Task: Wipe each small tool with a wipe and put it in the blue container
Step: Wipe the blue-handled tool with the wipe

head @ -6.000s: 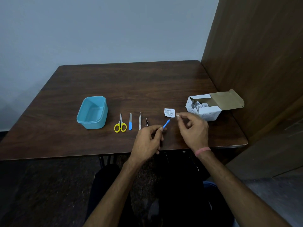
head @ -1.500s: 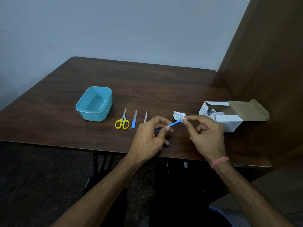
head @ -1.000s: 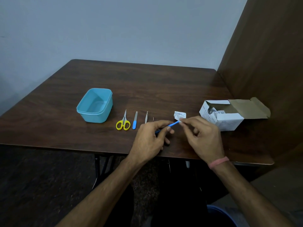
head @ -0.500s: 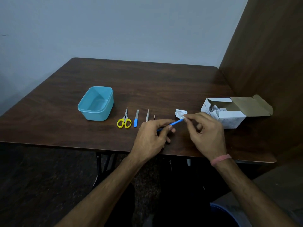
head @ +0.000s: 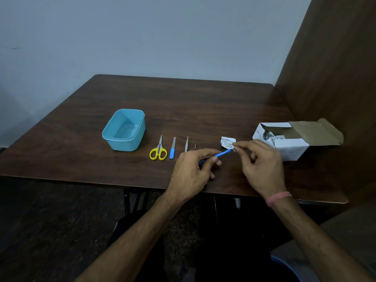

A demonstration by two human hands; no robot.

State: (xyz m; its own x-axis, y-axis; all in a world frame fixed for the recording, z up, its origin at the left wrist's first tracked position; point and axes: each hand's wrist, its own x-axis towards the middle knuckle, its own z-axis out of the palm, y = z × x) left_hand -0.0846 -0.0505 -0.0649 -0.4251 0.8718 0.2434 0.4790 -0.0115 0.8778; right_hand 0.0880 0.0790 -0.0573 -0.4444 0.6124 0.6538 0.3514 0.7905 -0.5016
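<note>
Nearest the camera, a blue-handled tool [head: 220, 155] is held in the left hand [head: 192, 173], pinched between thumb and forefinger at its near end. Its long axis runs up and to the right, so that its far tip points at the right hand [head: 262, 167]. There the tip is met by the right hand's fingertips [head: 236, 148], which are pinched together on what is judged to be a small wipe; the wipe itself is too small to be made out clearly. A pink band [head: 278, 198] is worn on the right wrist.

Just beyond the fingertips, a torn white sachet [head: 227, 141] lies on the table [head: 81, 151]. To the right, an open cardboard box [head: 289, 142] of sachets is set near the wooden wall.

Left of the hands, four tools are laid in a row: a small dark tool [head: 195, 147], tweezers [head: 186, 144], a blue-handled file [head: 173, 150] and yellow scissors [head: 158, 150].

Farthest left stands the blue container [head: 124, 130], with nothing seen inside. It lies well apart from the held tool, to the left and slightly beyond, on the left hand's side. The left hand is therefore judged the nearer for the drop, the tool being carried leftward over the row.
</note>
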